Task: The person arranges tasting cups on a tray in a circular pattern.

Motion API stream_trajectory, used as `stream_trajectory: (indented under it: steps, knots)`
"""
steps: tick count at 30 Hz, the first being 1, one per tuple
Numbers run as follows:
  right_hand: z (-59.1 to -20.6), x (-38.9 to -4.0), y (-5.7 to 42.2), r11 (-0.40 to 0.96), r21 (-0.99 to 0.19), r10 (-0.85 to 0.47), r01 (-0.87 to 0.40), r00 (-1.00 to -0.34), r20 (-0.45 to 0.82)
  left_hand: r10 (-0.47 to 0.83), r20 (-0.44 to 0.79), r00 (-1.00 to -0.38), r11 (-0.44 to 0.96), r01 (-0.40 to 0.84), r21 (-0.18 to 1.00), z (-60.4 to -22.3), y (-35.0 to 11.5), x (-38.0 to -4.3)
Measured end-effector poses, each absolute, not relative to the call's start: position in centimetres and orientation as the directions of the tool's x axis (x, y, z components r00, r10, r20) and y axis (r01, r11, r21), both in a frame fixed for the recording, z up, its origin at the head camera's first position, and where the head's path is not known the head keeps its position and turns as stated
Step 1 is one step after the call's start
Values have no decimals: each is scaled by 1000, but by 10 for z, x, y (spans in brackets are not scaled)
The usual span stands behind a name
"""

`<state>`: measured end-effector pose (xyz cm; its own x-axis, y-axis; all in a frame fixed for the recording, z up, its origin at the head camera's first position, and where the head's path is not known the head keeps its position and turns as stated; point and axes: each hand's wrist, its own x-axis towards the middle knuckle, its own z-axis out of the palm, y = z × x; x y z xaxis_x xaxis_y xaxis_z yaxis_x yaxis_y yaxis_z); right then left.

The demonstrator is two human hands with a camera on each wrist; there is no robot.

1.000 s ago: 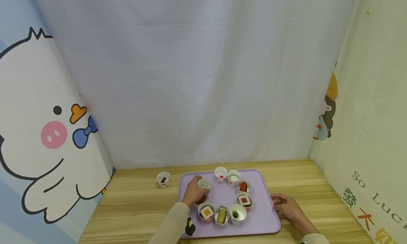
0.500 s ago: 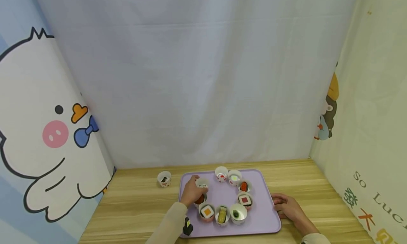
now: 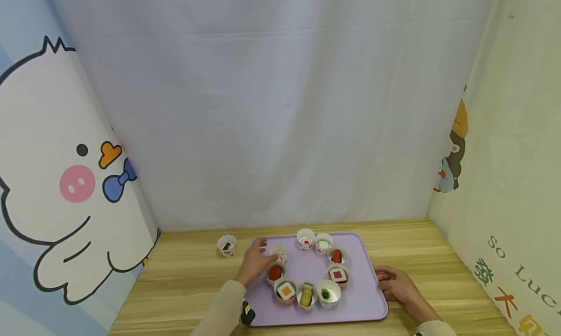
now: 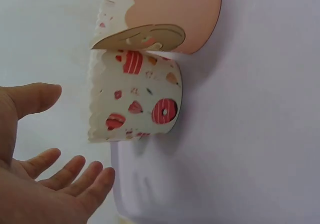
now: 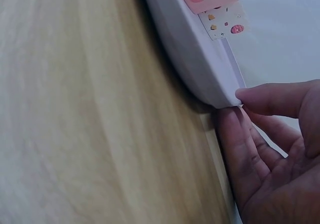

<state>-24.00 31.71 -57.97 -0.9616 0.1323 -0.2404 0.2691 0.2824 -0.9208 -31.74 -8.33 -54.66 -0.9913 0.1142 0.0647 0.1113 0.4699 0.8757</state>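
Note:
A paper cup with small pastry prints (image 4: 135, 96) stands at the back left of the lilac tray (image 3: 307, 270). Beside it, my left hand (image 3: 254, 264) has its fingers spread; the left wrist view shows a gap between hand and cup. Directly in front of that cup is another cup, holding a red-topped toy sushi (image 3: 274, 272). On the other side, my right hand (image 5: 280, 144) pinches the tray's right rim between thumb and fingers. Several more cups form a ring on the tray, among them ones with an orange-centred piece (image 3: 286, 291) and a yellow piece (image 3: 306, 295).
Off the tray, one cup with a dark piece (image 3: 226, 246) stands on the wooden table (image 3: 184, 272) at the back left. A pale curtain (image 3: 280, 131) hangs behind the table. Printed cloths with a cartoon duck (image 3: 65, 180) and lettering (image 3: 521, 282) flank it.
My left hand has let go of the pastry-print cup and drawn back to the left, uncovering the red-topped piece. That cup shifted slightly left beforehand. My right hand stays at the rim.

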Motion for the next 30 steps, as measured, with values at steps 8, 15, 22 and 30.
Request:
stream_trajectory:
  steps: [8,15,22,30]
  knots:
    - [-584,-242,320,274,-926,108,261,-965,-240,96,104,-990,392,134,910,-534,-103,-315]
    - [-585,-242,321,260,-926,109,272,-962,-251,71,158,-985,361,173,916,-520,-116,-307]
    - [-584,-241,321,251,-931,111,266,-963,-245,30,196,-980,330,195,924,-508,-135,-305]
    - [-582,-241,320,260,-929,102,262,-964,-244,-52,244,-968,307,217,927,-503,-164,-315]
